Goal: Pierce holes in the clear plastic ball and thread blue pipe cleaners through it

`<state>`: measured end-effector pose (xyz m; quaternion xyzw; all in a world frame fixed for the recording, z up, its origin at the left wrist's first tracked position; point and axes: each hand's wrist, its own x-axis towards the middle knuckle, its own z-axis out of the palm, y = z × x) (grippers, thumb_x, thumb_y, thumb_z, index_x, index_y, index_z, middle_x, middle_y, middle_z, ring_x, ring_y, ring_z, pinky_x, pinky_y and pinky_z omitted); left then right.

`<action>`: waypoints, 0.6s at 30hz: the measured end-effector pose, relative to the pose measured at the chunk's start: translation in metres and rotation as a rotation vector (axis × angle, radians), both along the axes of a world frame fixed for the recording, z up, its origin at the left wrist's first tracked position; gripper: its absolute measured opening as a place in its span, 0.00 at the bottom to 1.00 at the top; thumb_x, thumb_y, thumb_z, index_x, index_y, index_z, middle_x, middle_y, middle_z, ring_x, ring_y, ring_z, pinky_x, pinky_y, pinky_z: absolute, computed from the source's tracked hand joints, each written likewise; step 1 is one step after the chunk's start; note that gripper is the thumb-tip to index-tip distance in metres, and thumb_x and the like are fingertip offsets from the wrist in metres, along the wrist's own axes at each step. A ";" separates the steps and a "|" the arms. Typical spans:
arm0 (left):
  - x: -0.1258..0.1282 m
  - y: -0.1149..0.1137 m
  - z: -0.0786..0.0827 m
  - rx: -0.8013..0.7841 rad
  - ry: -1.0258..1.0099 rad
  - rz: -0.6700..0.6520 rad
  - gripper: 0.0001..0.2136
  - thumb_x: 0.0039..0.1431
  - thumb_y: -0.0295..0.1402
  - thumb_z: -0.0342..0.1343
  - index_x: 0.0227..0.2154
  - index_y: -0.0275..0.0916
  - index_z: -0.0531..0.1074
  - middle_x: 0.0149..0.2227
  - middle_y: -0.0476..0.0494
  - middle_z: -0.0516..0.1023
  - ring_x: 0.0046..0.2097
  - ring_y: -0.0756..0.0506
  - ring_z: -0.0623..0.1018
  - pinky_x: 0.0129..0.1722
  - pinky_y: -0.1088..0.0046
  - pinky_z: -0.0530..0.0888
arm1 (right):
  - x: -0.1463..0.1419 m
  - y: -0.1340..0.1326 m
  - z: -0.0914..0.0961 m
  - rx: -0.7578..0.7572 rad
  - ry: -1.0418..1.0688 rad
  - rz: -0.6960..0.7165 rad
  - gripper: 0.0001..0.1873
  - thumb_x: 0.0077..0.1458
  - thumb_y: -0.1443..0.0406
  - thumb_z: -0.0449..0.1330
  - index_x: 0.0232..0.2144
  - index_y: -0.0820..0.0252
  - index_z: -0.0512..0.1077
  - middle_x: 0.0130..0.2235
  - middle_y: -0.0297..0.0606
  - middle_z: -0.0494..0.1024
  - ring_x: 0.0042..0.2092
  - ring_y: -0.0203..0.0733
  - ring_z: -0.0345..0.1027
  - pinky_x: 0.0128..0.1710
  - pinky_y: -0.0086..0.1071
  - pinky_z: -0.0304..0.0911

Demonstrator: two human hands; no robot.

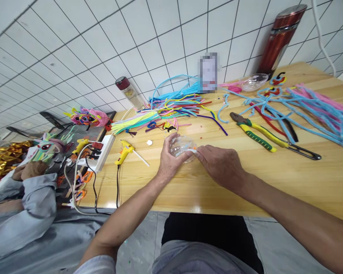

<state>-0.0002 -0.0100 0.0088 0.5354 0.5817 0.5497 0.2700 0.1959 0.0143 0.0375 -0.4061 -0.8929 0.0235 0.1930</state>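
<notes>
A clear, rounded plastic shell sits low over the wooden table in front of me. My left hand is curled around its left side, with the thumb along the near rim. At the shell's right edge, the fingers of my right hand are pinched together against it. Whatever small piece they hold is hidden; a whitish bit and a spot of orange show near the fingertips. To the left lies a yellow glue gun with a white glue stick. A small white lump rests between it and my left hand.
Pliers, coloured pipe cleaners and another clear shell lie farther back. A red thermos, a glass bottle and a blurred upright panel stand by the wall. Left are a power strip and a co-worker's sleeve.
</notes>
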 end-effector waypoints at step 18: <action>-0.001 -0.001 0.003 0.043 0.028 -0.007 0.32 0.46 0.51 0.74 0.51 0.43 0.72 0.54 0.39 0.78 0.57 0.39 0.78 0.57 0.59 0.75 | -0.003 -0.008 0.000 0.062 -0.015 -0.073 0.25 0.75 0.56 0.45 0.34 0.59 0.77 0.29 0.38 0.79 0.26 0.38 0.67 0.27 0.33 0.36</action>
